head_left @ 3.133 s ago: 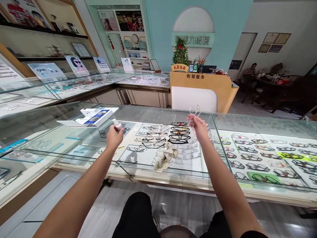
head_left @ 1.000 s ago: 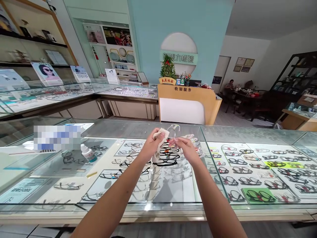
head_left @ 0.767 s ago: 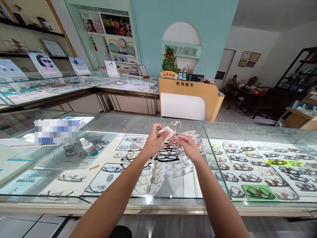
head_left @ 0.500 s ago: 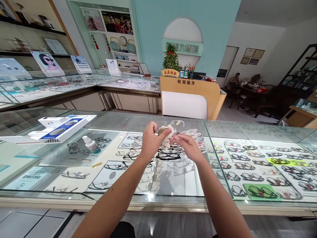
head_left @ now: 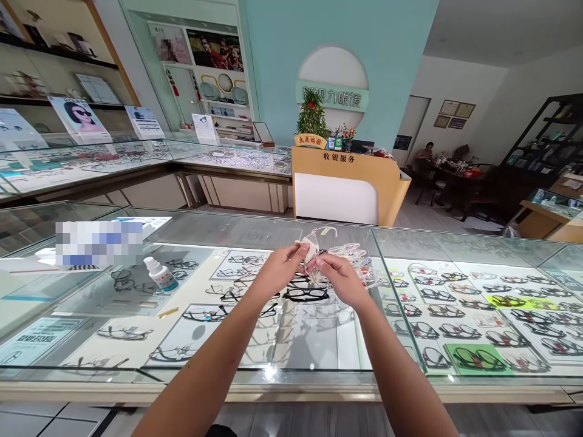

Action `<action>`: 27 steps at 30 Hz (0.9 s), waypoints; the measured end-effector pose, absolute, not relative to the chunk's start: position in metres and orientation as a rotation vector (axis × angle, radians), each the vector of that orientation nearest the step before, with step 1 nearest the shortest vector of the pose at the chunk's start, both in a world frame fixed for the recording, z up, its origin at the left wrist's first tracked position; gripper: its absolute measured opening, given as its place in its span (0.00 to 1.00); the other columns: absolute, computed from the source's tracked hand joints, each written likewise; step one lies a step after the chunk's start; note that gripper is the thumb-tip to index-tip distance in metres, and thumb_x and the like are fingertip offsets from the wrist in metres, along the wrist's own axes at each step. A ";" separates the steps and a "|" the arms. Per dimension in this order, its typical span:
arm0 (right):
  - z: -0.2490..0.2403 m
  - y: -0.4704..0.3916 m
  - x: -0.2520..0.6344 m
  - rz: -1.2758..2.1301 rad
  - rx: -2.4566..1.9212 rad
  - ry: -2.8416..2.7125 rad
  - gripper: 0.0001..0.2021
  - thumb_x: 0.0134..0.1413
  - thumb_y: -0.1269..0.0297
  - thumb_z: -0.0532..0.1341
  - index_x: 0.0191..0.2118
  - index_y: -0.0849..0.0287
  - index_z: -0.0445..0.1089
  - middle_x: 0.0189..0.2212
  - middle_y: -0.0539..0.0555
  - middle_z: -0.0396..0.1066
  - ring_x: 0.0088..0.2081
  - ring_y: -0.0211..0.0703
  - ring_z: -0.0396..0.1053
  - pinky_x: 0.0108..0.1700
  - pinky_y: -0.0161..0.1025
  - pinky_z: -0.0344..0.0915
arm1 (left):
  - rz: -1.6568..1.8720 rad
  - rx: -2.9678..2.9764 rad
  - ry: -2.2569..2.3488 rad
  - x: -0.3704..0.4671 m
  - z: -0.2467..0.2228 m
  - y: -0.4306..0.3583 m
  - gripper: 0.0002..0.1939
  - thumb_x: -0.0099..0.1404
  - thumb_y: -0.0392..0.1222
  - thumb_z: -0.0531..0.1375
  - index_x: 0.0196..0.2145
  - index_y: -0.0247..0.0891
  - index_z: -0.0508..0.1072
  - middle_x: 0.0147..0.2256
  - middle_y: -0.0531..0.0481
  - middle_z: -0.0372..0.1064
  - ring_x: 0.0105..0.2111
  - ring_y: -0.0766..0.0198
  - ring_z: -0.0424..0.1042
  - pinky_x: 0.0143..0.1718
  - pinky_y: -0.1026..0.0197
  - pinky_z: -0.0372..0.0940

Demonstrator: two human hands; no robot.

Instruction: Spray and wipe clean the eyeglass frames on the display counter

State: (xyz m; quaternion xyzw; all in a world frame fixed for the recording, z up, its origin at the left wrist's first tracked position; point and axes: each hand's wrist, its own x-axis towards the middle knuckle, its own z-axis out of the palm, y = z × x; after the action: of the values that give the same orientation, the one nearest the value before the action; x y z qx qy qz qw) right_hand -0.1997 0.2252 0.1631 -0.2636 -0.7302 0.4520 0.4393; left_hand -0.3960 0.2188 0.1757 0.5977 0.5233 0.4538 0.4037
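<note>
Item 1: my left hand [head_left: 288, 260], seen by me through the head camera; fingers pinched narrow, holding a pale cloth [head_left: 308, 247]

Item 2: my right hand [head_left: 340, 277], just beside the left; fingers drawn close together, holding clear-framed glasses [head_left: 327, 230]

Item 3: those glasses, one pair, raised above the worktop [head_left: 228, 229] between my two hands; cloth up against the frame, exact contact hidden from me by the fingers

Item 4: black-framed glasses [head_left: 307, 295], directly below the hands in my view, nearest of a row

Item 5: clear frames [head_left: 359, 255], a cluster, near the right hand, on its far side

Item 6: spray bottle [head_left: 160, 276], white with a teal lower part, tilted as I see it, left of the hands

Item 7: white box [head_left: 150, 226], partly pixelated, behind the bottle
</note>
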 end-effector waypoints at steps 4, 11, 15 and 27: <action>0.161 0.226 -0.201 1.140 -0.622 -1.809 0.20 0.70 0.44 0.58 0.43 0.51 0.82 0.39 0.53 0.78 0.44 0.49 0.73 0.51 0.43 0.65 | 1.174 1.356 1.137 -0.393 0.178 0.219 0.32 0.57 0.76 0.65 0.32 0.40 0.76 0.30 0.49 0.75 0.32 0.56 0.75 0.36 0.56 0.72; 0.161 0.226 -0.201 1.147 -0.657 -1.806 0.22 0.70 0.43 0.58 0.45 0.54 0.82 0.38 0.54 0.77 0.43 0.47 0.71 0.51 0.43 0.65 | 1.269 1.235 0.938 -0.387 0.181 0.217 0.27 0.59 0.65 0.70 0.35 0.36 0.75 0.31 0.52 0.73 0.31 0.64 0.72 0.45 0.53 0.73; 0.164 0.224 -0.203 1.205 -0.654 -1.782 0.22 0.70 0.43 0.58 0.43 0.55 0.82 0.38 0.54 0.78 0.43 0.47 0.70 0.48 0.42 0.65 | 1.405 1.184 0.871 -0.385 0.172 0.222 0.24 0.61 0.61 0.71 0.38 0.36 0.76 0.32 0.52 0.72 0.31 0.66 0.71 0.40 0.59 0.71; 0.161 0.230 -0.202 1.339 -0.592 -1.663 0.22 0.65 0.41 0.61 0.40 0.54 0.83 0.36 0.54 0.78 0.34 0.43 0.66 0.40 0.40 0.65 | 1.265 1.072 0.640 -0.377 0.163 0.227 0.25 0.61 0.60 0.73 0.29 0.37 0.69 0.25 0.55 0.61 0.28 0.68 0.61 0.33 0.63 0.63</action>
State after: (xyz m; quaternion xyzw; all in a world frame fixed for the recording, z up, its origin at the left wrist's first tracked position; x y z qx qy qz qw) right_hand -0.2025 0.2297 0.1611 -0.2392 -0.6714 0.5408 0.4466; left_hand -0.3774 0.2267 0.1630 0.4683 0.2796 0.5524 0.6303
